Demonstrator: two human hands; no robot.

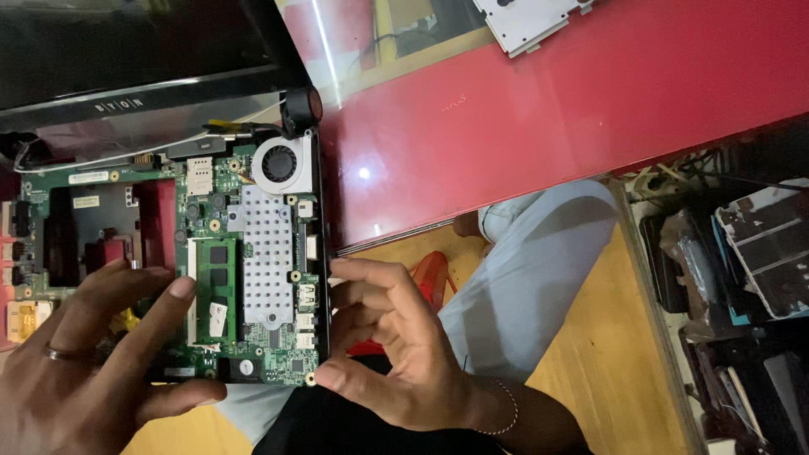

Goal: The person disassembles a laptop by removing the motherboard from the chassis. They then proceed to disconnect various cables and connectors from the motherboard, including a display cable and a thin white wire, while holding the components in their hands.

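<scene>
An opened laptop lies on a red table, its green motherboard exposed with a perforated metal heatsink plate, a round fan and a green memory module. My left hand, wearing a ring, grips the near left part of the board, its thumb under the edge and a fingertip beside the memory module. My right hand, with a bracelet on the wrist, holds the board's right edge by the ports, thumb at the near corner. The laptop's dark screen lies open at the far left.
The glossy red table stretches to the right, with a grey metal cover plate at its far edge. My light trouser leg shows below the table over a wooden floor. A cluttered shelf of parts stands at the right.
</scene>
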